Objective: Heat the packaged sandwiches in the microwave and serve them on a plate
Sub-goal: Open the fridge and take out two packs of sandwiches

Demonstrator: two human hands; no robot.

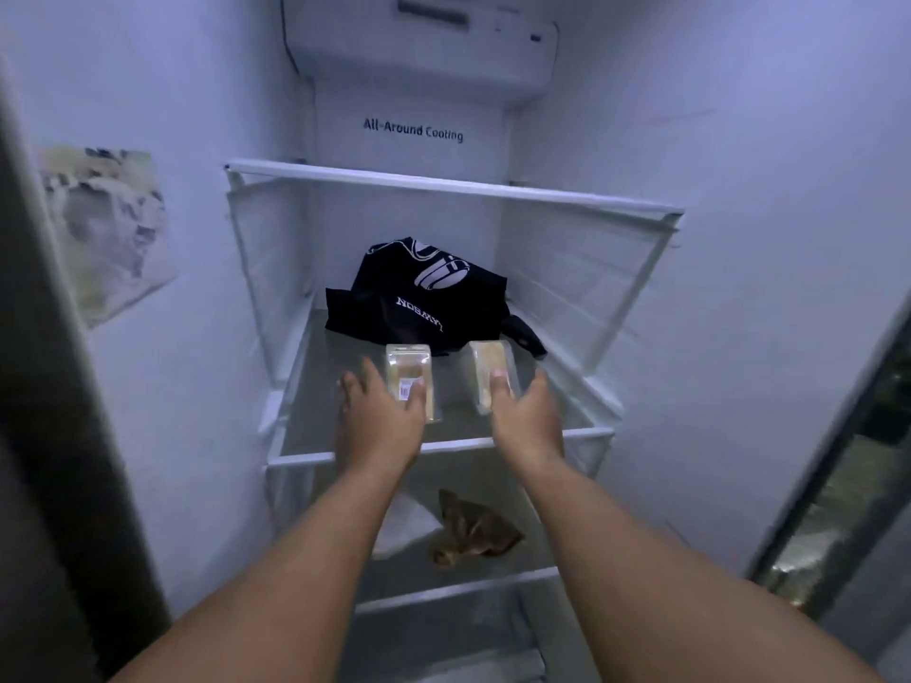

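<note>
Two clear-wrapped sandwich packs stand side by side on a glass shelf [315, 426] inside an open fridge. The left sandwich pack [411, 367] carries a white barcode label. My left hand [377, 416] reaches in over it, thumb pressed on its top and fingers spread along its left side. The right sandwich pack [485, 372] shows pale bread. My right hand [525, 416] lies against it, thumb on top and fingers fanned out to the right. Neither pack is lifted off the shelf.
A black shopping bag [424, 293] with white lettering lies behind the packs. An upper shelf [443, 187] hangs above. On the shelf below sit a brown crumpled wrapper [473, 529] and a white bag [409, 529]. The fridge door [848, 460] stands open at right.
</note>
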